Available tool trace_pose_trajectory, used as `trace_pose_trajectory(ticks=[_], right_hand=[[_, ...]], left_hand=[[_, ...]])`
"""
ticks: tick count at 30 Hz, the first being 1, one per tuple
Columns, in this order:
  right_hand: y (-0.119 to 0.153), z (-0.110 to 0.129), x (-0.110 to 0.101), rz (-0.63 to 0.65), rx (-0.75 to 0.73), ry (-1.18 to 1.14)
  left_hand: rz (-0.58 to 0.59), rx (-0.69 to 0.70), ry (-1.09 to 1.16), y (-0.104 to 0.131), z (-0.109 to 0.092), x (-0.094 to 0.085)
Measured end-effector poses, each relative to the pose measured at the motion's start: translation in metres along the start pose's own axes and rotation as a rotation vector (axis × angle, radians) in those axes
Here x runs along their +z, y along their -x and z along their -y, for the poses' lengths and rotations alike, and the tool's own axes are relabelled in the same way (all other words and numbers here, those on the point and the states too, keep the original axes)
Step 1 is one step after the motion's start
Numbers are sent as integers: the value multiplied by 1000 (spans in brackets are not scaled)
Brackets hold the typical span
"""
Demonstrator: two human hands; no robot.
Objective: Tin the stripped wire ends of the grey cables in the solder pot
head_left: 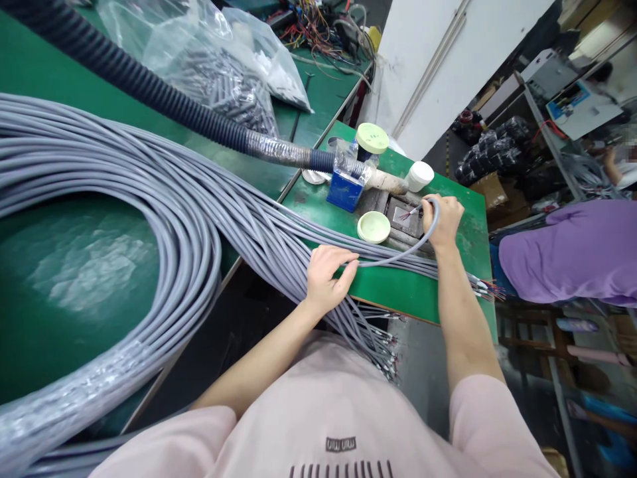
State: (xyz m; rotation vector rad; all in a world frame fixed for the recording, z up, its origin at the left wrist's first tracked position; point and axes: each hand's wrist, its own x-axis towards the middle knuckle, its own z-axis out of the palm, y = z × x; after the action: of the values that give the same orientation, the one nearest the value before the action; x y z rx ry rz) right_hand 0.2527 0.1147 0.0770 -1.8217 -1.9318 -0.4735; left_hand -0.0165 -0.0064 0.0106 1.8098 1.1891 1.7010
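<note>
My right hand [444, 222] pinches one grey cable [405, 255] close to its end, and the cable loops around from the left beneath it. The thin stripped wires [409, 214] at that end point down over a small metal pot [411, 232] with a shiny silvery surface; whether they touch it I cannot tell. My left hand [328, 275] lies over a thick bundle of grey cables [269, 242], its fingers stretched out and its thumb apart. More cable ends with coloured wires [485, 289] lie beyond my right forearm.
A black corrugated hose [179, 99] ends in a nozzle beside the pot, over a blue box [345, 192]. Around it stand a shallow pale dish [374, 229], a lidded jar [372, 137] and a white tub [419, 175]. Plastic bags [213, 73] lie behind. A person in purple [572, 252] is at right.
</note>
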Motion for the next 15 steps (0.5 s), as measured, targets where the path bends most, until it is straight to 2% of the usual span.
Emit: trace_pose_trajectory(ticks=[4, 8, 12, 15], right_hand=[[-2, 3, -3, 40, 5, 22], [7, 10, -29, -24, -39, -41], [46, 29, -78, -143, -174, -192], [93, 45, -111, -152, -328, -380]], left_hand=[[7, -1, -12, 0, 0, 1], [-9, 15, 0, -2, 1, 1], [6, -31, 84, -4, -4, -1], [110, -213, 284, -3, -19, 0]])
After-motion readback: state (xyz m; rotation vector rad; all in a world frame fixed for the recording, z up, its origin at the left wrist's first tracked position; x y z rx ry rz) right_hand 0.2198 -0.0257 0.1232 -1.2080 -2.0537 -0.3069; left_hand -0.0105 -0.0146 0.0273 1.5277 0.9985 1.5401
